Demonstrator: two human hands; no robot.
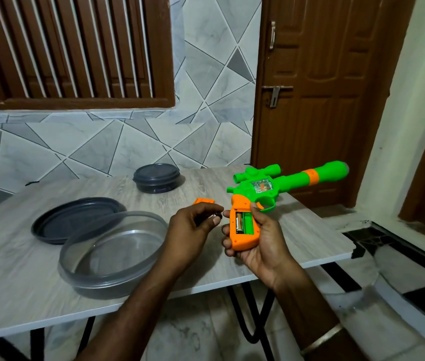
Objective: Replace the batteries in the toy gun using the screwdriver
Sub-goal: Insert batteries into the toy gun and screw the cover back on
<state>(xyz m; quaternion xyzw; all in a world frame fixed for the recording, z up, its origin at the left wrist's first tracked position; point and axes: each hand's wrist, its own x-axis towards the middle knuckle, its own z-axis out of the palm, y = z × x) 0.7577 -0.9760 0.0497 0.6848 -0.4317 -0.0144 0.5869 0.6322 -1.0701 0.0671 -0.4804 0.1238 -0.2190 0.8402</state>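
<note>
Grey patterned tiles and a brown door (320,100) are backing a pale wood-grain table (24,282) where a person is working over the near right corner. Their right hand (258,246) is gripping the orange handle of a green and orange toy gun (279,186), cradling it from below with the thumb lying along the handle's right edge, and the barrel is pointing away toward the door. The open battery compartment is facing up, with one battery (239,224) sitting in its left slot and the slot beside it showing bare green. Just to the left, the left hand (190,225) is pinching a small dark battery (215,217) between its fingertips, close to the handle but not touching it. Beyond that hand an orange battery cover (203,201) is lying on the table. Farther left, a clear round container (112,251) is sitting open with its dark lid (73,220) partly under its far edge, and a closed dark container (156,177) is resting near the wall.
</note>
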